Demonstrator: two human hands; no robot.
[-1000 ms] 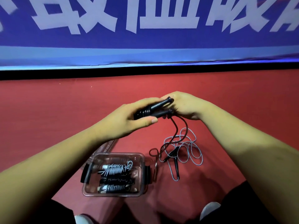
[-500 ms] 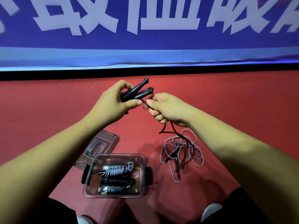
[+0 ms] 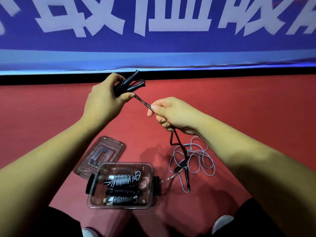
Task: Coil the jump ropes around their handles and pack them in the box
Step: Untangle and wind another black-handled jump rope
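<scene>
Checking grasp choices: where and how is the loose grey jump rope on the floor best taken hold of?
Its two black handles, taken from above: they lie flat, close together right of the box, the only rigid parts among slack grey loops. The dark cord hanging from the right hand crosses those loops, so pulling a loop may tangle them.

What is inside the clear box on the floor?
Three coiled jump ropes lie side by side in the clear box: two wound with grey cord, and a black one between them. Whether more lie underneath cannot be seen.
</scene>
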